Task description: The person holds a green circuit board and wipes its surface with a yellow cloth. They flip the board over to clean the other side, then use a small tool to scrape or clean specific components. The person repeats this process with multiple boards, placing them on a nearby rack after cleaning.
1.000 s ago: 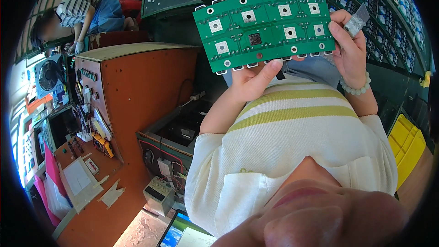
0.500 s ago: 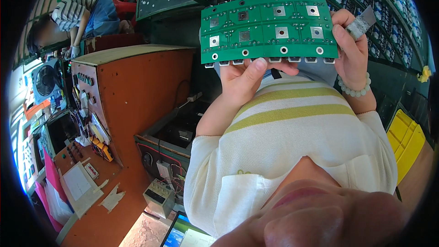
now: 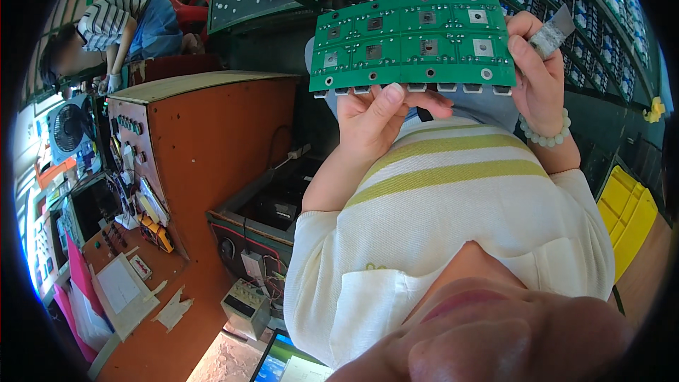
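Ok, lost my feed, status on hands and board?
Left hand grips green rectangular circuit board from below. Right hand holds its right edge, plus a small grey strip. Nothing obstructing.

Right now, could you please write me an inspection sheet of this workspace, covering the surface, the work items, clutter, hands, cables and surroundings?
Surface: orange-brown console with switches on its sloped panel; a lower orange desk beside it.
Job's things: green circuit board, held flat, with square components in two rows.
Clutter: papers and a white pad on the desk, a yellow tool.
Hands: left hand supports the board's lower edge; right hand grips its right edge and a small grey strip.
Cables: loose wires by the open box.
Surroundings: racks of boards, yellow crate, fan, another person.
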{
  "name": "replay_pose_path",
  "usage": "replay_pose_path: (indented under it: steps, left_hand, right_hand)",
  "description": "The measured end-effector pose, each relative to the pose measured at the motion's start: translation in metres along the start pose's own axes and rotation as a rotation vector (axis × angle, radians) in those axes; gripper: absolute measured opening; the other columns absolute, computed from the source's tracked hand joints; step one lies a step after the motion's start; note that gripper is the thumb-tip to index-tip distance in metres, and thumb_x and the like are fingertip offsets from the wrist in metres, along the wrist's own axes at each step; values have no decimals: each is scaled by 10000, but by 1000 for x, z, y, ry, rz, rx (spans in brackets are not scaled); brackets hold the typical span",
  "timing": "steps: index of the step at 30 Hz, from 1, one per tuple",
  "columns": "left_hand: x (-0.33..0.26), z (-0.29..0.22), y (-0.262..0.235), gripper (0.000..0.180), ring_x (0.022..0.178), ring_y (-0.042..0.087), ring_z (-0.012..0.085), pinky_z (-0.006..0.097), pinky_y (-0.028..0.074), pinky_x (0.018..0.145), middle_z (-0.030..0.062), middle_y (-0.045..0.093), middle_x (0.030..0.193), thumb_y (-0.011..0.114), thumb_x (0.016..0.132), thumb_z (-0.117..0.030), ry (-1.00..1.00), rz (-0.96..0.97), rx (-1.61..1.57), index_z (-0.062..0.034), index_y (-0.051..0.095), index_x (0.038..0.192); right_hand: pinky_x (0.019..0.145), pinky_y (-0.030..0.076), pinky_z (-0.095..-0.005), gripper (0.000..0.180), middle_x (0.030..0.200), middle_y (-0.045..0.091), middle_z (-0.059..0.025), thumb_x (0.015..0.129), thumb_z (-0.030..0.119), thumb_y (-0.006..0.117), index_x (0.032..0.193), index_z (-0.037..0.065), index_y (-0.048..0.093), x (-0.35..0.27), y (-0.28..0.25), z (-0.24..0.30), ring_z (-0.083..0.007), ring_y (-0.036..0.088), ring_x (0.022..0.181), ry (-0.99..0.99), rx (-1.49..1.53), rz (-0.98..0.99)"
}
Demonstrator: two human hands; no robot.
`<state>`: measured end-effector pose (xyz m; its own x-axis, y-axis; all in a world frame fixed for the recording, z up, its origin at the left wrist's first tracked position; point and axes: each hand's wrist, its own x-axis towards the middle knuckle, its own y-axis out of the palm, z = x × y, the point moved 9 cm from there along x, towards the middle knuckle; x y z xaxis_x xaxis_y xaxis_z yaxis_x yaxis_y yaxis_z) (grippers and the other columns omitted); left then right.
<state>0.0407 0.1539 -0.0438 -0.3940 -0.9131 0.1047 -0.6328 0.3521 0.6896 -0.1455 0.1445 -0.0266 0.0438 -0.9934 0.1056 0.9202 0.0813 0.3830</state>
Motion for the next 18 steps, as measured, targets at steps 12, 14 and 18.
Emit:
replay_pose_path:
  steps: [12, 14, 18]
  left_hand:
    - [5, -9, 7, 331, 865, 699, 362, 482, 586, 784, 251, 659, 1046, 551, 927, -4, 68, 34, 110, 69, 495, 1246]
    - [5, -8, 5, 331, 862, 702, 357, 485, 583, 792, 254, 662, 1032, 546, 922, 8, 71, 21, 119, 71, 494, 1243]
    - [6, -6, 4, 408, 879, 696, 344, 510, 546, 846, 230, 693, 915, 533, 912, -13, 55, 41, 231, 36, 454, 1309]
  right_hand:
    - [481, 248, -173, 71, 706, 505, 67, 960, 133, 588, 940, 64, 585, 1, -5, -8, 5, 358, 554, 69, 6, -24]
    - [480, 249, -174, 71, 706, 511, 65, 957, 131, 595, 941, 62, 588, 1, -6, -8, 4, 365, 553, 76, 5, -29]
    - [478, 246, -179, 69, 707, 517, 58, 950, 123, 608, 939, 56, 594, 1, -9, -10, -2, 380, 552, 72, 3, -56]
